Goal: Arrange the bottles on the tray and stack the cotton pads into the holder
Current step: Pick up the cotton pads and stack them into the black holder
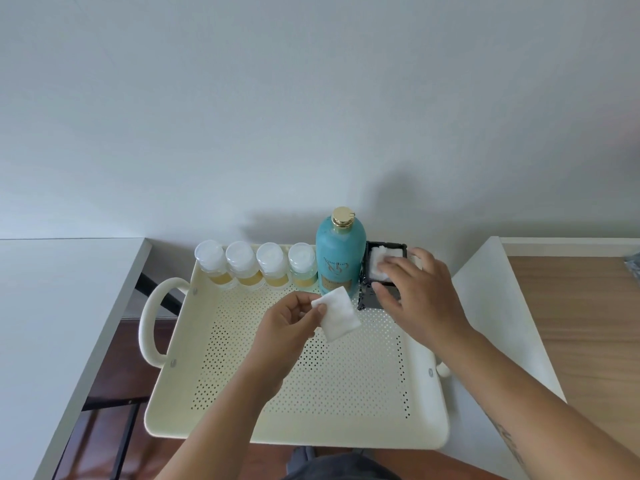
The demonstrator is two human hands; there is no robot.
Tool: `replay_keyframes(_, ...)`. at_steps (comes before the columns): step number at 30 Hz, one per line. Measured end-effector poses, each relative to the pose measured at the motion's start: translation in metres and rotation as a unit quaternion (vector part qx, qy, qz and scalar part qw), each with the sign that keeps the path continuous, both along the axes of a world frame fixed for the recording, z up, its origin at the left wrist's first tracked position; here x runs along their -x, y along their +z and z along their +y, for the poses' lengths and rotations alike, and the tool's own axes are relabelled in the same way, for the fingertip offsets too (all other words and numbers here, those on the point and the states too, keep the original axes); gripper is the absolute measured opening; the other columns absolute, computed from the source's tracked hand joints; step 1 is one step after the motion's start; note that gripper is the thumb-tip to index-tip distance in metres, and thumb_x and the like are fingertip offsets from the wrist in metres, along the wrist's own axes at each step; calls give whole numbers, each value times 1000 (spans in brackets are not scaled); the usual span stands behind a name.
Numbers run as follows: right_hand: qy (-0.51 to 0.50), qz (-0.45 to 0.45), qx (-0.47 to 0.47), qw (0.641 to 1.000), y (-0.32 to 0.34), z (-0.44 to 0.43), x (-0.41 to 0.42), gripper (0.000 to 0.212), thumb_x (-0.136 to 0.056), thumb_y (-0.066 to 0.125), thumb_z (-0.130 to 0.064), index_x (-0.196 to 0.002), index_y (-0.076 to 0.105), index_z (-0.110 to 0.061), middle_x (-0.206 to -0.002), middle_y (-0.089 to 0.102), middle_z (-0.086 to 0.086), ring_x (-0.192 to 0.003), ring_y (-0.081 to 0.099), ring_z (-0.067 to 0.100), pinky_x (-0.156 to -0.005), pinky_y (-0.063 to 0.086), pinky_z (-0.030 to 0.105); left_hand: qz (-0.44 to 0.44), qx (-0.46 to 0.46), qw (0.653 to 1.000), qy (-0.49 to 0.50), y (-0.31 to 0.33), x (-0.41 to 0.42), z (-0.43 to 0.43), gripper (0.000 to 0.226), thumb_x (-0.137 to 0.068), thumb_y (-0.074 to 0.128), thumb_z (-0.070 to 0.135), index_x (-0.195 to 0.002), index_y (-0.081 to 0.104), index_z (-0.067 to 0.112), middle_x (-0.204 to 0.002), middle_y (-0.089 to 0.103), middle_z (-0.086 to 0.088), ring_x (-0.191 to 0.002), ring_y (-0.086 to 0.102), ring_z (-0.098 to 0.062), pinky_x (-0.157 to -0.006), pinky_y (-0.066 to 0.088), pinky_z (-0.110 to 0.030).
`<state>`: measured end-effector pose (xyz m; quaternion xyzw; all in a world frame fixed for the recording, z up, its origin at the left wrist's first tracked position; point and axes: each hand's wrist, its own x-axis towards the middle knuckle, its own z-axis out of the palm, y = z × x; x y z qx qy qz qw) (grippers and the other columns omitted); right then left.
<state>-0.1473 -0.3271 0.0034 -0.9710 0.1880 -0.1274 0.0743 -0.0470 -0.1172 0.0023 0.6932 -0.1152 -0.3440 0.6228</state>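
On the cream perforated tray, along the far wall from left to right: four small clear bottles with pale yellow liquid and clear caps, upright and side by side; then a tall teal bottle with a gold cap, upright, just beside the last small one; then a black square holder in the far right corner, touching or nearly touching the teal bottle. Inside the holder, stacked cotton pads, white, filling it close to the rim.

With the right hand, reaches over the holder: fingers nearly straight and spread, resting on the top pad and the far rim, thumb against the near wall. With the left hand, pinches a loose cotton pad by one corner between thumb and curled fingers, above the tray floor, just in front of the teal bottle.
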Motion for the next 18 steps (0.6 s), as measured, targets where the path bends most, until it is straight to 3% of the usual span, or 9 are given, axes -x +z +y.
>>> replay_keyframes(4, -19, 73, 23, 997, -5, 1, -3, 49, -89, 33, -62, -102, 64, -27, -108, 67, -15, -126, 39, 27, -96, 31, 42, 5, 6, 1000, -1, 2, -2, -3, 10, -92, 67, 21, -93, 75, 27, -96, 76, -4, -82, 65, -10, -78, 50, -34)
replay_keyframes(7, -27, 98, 18, 995, -2, 4, -9, 55, -88, 26, -66, -103, 65, -29, -110, 66, -17, -130, 34, 25, -98, 24, 41, 3, 6, 1000, -9, 3, -3, -6, 9, -92, 67, 23, -96, 75, 24, -96, 77, -1, -83, 66, -8, -79, 50, -32)
replay_keyframes(9, -33, 70, 10, 997, 5, 6, -9, 46, -90, 35, -61, -102, 66, -29, -110, 66, -17, -129, 36, 26, -98, 23, 43, 2, 10, 1000, -11, 3, -3, -9, 9, -92, 67, 23, -97, 74, 24, -96, 77, 0, -83, 67, -7, -79, 51, -31)
replay_keyframes(11, -42, -13, -19, 999, 13, 14, -4, 30, -88, 52, -52, -98, 67, -28, -104, 68, -14, -120, 45, 26, -92, 30, 42, -2, 12, 1000, -11, 4, -3, -12, 9, -92, 67, 23, -98, 74, 23, -97, 77, -2, -84, 67, -9, -80, 50, -33)
replay_keyframes(14, -46, -108, -203, 972, 20, 36, 5, 27, -84, 63, -45, -102, 67, -26, -99, 67, -12, -100, 52, 13, -83, 37, 30, -4, 17, 1000, -17, 4, -4, -16, 9, -92, 67, 24, -98, 74, 25, -96, 76, -5, -82, 66, -11, -80, 51, -34)
replay_keyframes(16, -45, -108, -365, 924, 21, 51, 8, 26, -85, 67, -37, -108, 65, -25, -100, 66, -10, -96, 56, 5, -83, 43, 22, -2, 25, 999, -30, 4, -5, -19, 10, -92, 67, 24, -99, 74, 26, -96, 76, -5, -81, 66, -12, -78, 52, -31)
replay_keyframes(18, -60, -106, -425, 897, 22, 56, 9, 16, -87, 67, -29, -102, 65, -26, -93, 67, -13, -88, 58, -1, -76, 42, 14, -7, 27, 999, -39, 4, -6, -21, 10, -91, 68, 25, -99, 74, 28, -96, 76, -4, -82, 66, -11, -75, 51, -26)
